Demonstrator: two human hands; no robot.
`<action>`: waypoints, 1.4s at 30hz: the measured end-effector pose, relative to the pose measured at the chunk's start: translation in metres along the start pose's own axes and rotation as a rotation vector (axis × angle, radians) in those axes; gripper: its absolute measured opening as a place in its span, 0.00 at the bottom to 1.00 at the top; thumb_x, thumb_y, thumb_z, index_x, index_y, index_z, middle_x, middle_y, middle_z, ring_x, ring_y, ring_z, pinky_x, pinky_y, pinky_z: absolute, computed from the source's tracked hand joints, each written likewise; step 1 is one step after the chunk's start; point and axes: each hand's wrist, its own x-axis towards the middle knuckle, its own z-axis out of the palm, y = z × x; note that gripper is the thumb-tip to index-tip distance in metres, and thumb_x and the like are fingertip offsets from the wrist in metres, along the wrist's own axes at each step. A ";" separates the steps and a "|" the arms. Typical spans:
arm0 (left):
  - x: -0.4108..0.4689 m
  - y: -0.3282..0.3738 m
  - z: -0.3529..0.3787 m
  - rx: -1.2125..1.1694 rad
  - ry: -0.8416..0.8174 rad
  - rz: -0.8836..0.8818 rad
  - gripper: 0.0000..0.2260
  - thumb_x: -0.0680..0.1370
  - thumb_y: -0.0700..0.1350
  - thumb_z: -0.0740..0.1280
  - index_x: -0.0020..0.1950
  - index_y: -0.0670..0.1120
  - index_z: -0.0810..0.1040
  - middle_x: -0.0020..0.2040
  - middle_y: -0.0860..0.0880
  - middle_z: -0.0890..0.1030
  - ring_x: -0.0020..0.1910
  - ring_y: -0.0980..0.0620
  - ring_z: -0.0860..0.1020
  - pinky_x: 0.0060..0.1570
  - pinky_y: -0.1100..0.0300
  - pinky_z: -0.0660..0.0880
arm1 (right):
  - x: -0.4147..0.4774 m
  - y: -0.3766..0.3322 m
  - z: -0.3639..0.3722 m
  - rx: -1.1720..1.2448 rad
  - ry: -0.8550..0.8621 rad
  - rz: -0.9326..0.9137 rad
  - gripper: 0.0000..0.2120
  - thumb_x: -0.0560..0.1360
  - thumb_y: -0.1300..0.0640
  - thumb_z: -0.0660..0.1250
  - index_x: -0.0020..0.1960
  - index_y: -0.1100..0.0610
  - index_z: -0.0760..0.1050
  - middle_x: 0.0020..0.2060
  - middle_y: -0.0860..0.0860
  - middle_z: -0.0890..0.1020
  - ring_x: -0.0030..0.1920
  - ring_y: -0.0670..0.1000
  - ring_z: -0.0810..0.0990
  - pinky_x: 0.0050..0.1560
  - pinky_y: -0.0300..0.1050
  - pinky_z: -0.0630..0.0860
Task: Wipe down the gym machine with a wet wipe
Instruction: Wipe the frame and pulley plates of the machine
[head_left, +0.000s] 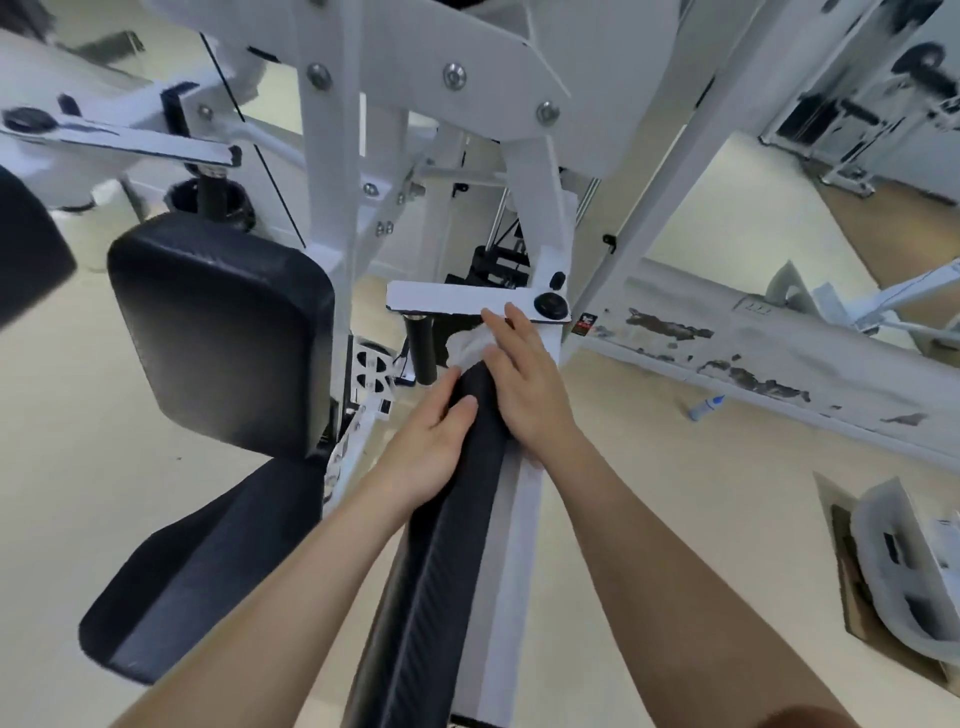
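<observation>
A white gym machine (332, 156) fills the view, with a long black arm pad (431, 571) running up the middle. My left hand (431, 447) grips the pad's left side near its far end, thumb on top. My right hand (524, 384) lies over the far end of the pad, its fingers pressing a crumpled white wet wipe (467, 345) against the pad tip and the white frame bracket (462, 299) beyond. Most of the wipe is hidden under my fingers.
A black back pad (223, 332) and black seat (202, 561) are on the left. A short black handle (422, 348) hangs under the bracket. A chipped white beam (769, 364) crosses the right, with a small bottle (705, 406) on the floor below it. Packaging on cardboard (904, 571) lies far right.
</observation>
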 end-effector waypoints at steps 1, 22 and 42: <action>0.009 0.006 0.005 0.012 0.022 -0.009 0.23 0.84 0.48 0.57 0.79 0.52 0.58 0.77 0.57 0.60 0.74 0.62 0.58 0.68 0.71 0.52 | 0.001 0.009 -0.004 0.028 -0.007 -0.014 0.22 0.84 0.53 0.52 0.77 0.47 0.60 0.78 0.47 0.58 0.77 0.44 0.53 0.77 0.58 0.50; -0.005 0.022 -0.002 0.197 0.311 -0.188 0.09 0.82 0.46 0.61 0.59 0.52 0.79 0.56 0.53 0.82 0.56 0.58 0.79 0.64 0.56 0.72 | -0.071 0.006 -0.021 -0.290 -0.366 -0.739 0.22 0.81 0.50 0.51 0.69 0.54 0.72 0.70 0.48 0.72 0.76 0.49 0.61 0.77 0.53 0.52; -0.096 -0.004 -0.013 0.622 0.255 0.428 0.10 0.74 0.39 0.70 0.49 0.51 0.86 0.52 0.60 0.83 0.53 0.64 0.79 0.58 0.72 0.71 | -0.178 0.030 -0.009 -0.359 -0.128 -0.405 0.24 0.84 0.50 0.44 0.70 0.59 0.69 0.67 0.55 0.76 0.70 0.52 0.70 0.72 0.48 0.61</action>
